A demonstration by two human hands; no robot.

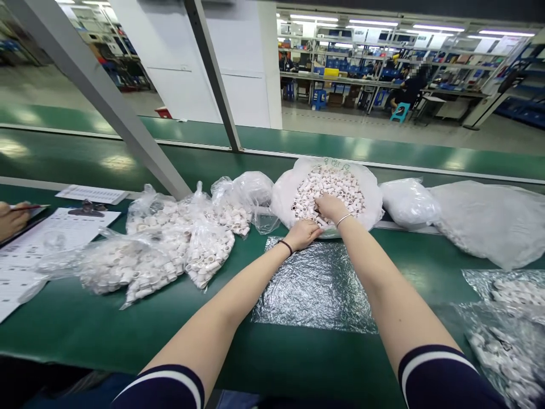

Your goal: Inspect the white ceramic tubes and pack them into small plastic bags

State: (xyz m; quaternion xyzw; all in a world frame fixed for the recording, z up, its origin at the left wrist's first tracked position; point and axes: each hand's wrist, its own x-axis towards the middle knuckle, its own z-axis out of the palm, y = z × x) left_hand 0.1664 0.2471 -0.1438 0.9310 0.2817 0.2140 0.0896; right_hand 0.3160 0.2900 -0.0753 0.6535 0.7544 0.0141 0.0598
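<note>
A large open white bag (283,196) holds a heap of small white ring-shaped parts (344,184). My right hand (330,207) reaches into the heap with its fingers bent down among the parts; what it grips, if anything, is hidden. At the bag's front edge rests my left hand (303,234), its fingers together against the rim, and I cannot make out whether it pinches the plastic. Below both hands a shiny clear plastic sheet (317,287) lies flat on the green table (238,369).
Clear bags filled with white parts (140,264) are piled left of centre. A clipboard with papers (63,227) and another person's hand (12,221) are at far left. More bags (494,216) stand right. A slanted metal post (106,96) rises behind.
</note>
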